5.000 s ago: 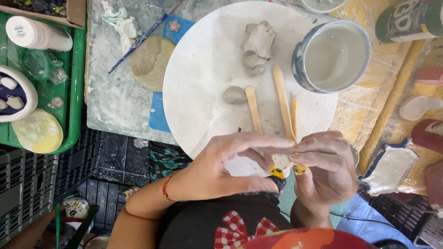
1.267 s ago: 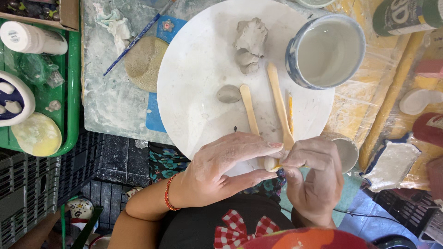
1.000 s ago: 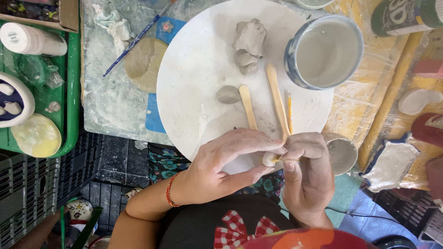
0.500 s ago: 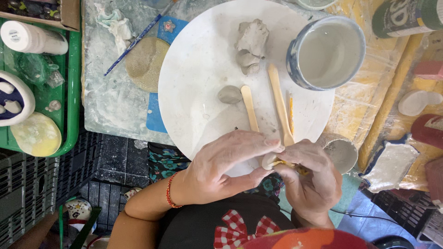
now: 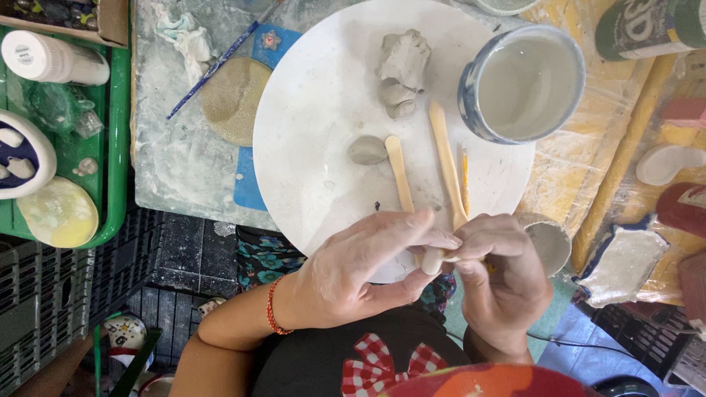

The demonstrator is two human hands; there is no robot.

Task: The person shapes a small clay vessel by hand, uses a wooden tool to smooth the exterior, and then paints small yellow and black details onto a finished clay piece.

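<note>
Round white board [image 5: 316, 147] w/ tools; L hand [image 5: 360, 272] & R hand [image 5: 500, 276] grip pinching small clay piece [image 5: 432, 261].

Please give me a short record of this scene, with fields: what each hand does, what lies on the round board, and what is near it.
left hand: left hand pinches a small pale clay piece at the fingertips
right hand: right hand touches the same piece from the other side
work surface: round white board
on board: grey clay lump, small clay ball, two wooden sticks
near: blue-rimmed cup of cloudy water, green tray
</note>
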